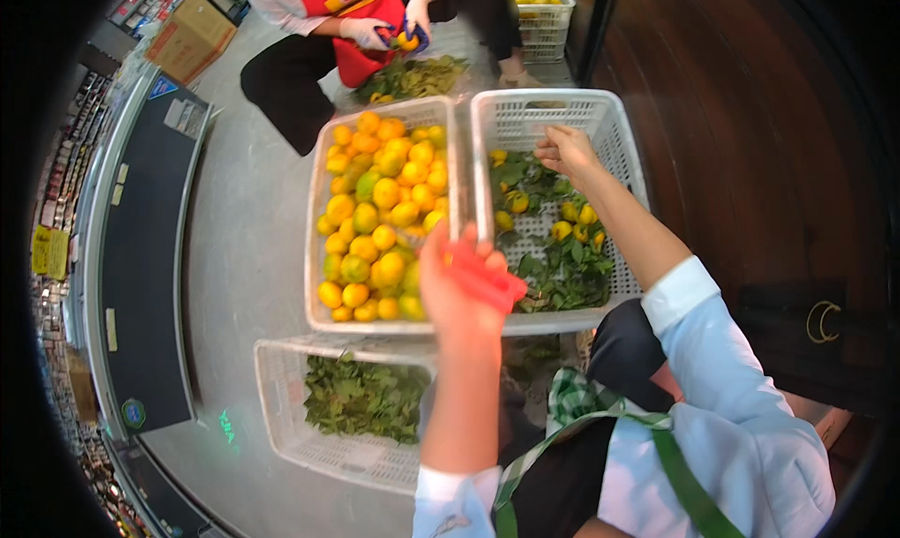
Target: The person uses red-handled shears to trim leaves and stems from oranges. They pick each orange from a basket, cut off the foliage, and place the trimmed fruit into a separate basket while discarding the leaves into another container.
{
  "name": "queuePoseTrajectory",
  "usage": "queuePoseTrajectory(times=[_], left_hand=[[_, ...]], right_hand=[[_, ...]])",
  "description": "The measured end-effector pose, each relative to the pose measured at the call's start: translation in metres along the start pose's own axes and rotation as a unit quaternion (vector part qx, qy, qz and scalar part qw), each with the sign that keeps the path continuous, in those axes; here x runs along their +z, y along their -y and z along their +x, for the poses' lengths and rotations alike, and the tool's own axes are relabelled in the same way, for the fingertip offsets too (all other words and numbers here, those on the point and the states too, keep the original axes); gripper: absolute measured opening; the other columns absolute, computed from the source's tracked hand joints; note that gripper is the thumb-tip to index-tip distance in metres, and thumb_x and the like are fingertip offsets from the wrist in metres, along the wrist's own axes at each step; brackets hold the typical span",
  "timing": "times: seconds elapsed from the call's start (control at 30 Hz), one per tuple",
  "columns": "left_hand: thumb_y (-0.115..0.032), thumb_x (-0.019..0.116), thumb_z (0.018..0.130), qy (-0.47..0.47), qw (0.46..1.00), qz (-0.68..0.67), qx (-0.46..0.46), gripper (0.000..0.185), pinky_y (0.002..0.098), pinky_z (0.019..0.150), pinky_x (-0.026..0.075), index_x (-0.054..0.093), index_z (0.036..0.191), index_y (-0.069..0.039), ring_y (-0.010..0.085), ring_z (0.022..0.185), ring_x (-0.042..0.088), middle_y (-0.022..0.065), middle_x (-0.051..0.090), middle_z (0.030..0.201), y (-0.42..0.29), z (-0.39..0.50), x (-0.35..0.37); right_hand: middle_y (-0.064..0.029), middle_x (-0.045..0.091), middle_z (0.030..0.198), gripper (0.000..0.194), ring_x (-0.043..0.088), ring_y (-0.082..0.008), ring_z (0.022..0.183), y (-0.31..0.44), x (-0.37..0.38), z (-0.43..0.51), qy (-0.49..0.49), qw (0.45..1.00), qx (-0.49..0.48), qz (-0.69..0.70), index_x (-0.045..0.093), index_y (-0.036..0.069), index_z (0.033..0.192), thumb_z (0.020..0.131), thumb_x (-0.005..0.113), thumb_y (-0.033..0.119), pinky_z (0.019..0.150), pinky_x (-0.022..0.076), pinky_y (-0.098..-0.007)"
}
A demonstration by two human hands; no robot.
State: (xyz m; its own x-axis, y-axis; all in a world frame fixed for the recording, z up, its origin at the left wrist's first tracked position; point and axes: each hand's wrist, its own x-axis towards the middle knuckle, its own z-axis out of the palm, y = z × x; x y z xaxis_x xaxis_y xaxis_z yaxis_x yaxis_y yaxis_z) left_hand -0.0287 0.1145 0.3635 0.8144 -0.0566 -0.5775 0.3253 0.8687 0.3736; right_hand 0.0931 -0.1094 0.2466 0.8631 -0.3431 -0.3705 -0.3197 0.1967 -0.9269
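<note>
My left hand [464,278] is closed around a red-handled tool [485,278], blurred, over the near right corner of a white plastic crate [314,257] full of orange and greenish citrus fruit [385,193]. What the tool's working end is, I cannot tell. Over the far part of a second white crate [548,96] hangs my right hand [566,151], fingers loosely curled; whether something small is between them is not clear. Inside that crate lie yellow citrus fruits [561,230] with green leaves [555,285] around them.
A third white crate [271,397] with cut leaves [365,397] stands nearer, at left. Across from me a person in a red apron [365,18] holds a fruit in gloved hands, above a leaf pile [422,77]. Stacked crates [545,32] stand behind; a dark display case [148,257] is at left.
</note>
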Motion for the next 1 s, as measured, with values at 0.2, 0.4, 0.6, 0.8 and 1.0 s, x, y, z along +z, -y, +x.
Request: queuePoseTrajectory(times=[0.2, 0.4, 0.6, 0.8, 1.0], left_hand=[[-0.034, 0.047, 0.098, 0.049, 0.998, -0.002, -0.044, 0.040, 0.0302, 0.061, 0.040, 0.045, 0.133, -0.013, 0.0181, 0.075, 0.048, 0.0090, 0.053, 0.104, 0.003, -0.038, -0.017], [-0.028, 0.047, 0.098, -0.012, 0.996, -0.002, -0.091, 0.038, 0.0297, 0.061, 0.040, 0.049, 0.127, -0.004, 0.0186, 0.074, 0.046, 0.0109, 0.054, 0.101, 0.002, -0.038, -0.013], [-0.027, 0.046, 0.098, -0.002, 0.994, -0.024, -0.105, 0.038, 0.0307, 0.061, 0.040, 0.052, 0.125, -0.001, 0.0203, 0.074, 0.046, 0.0132, 0.054, 0.100, 0.012, -0.033, -0.005], [-0.026, 0.046, 0.097, -0.010, 0.992, -0.020, -0.120, 0.039, 0.0316, 0.061, 0.040, 0.052, 0.126, 0.000, 0.0210, 0.074, 0.046, 0.0139, 0.055, 0.101, 0.020, -0.027, -0.005], [-0.024, 0.047, 0.097, -0.012, 0.996, -0.006, -0.083, 0.040, 0.0322, 0.062, 0.041, 0.052, 0.127, 0.001, 0.0216, 0.075, 0.047, 0.0150, 0.055, 0.101, 0.013, -0.028, -0.010]], right_hand=[[-0.0185, 0.060, 0.114, 0.042, 0.059, -0.0321, 0.105, -0.166, -0.114, 0.087, -0.050, 0.857, 0.033, -0.512, 0.056, 0.002, 0.127, 0.089, 0.062, 0.019, 0.093, 0.0471, -0.0444], [-0.0158, 0.036, 0.142, 0.065, 0.036, -0.0426, 0.128, -0.233, -0.113, 0.075, -0.030, 0.797, 0.137, -0.587, 0.042, 0.012, 0.140, 0.085, 0.061, 0.039, 0.102, 0.0379, -0.0515], [-0.0238, 0.040, 0.134, 0.063, 0.040, -0.0488, 0.120, -0.255, -0.051, 0.023, 0.133, 0.759, 0.065, -0.634, 0.049, 0.014, 0.133, 0.076, 0.061, 0.038, 0.103, 0.0291, -0.0567], [-0.0211, 0.062, 0.108, 0.058, 0.060, -0.0410, 0.099, -0.259, -0.020, -0.002, 0.188, 0.853, 0.037, -0.486, 0.053, 0.007, 0.130, 0.081, 0.065, 0.038, 0.092, 0.0477, -0.0467], [-0.0162, 0.043, 0.135, 0.048, 0.041, -0.0361, 0.124, -0.228, -0.079, 0.067, 0.055, 0.784, 0.036, -0.618, 0.048, 0.004, 0.131, 0.087, 0.063, 0.015, 0.100, 0.0430, -0.0447]])
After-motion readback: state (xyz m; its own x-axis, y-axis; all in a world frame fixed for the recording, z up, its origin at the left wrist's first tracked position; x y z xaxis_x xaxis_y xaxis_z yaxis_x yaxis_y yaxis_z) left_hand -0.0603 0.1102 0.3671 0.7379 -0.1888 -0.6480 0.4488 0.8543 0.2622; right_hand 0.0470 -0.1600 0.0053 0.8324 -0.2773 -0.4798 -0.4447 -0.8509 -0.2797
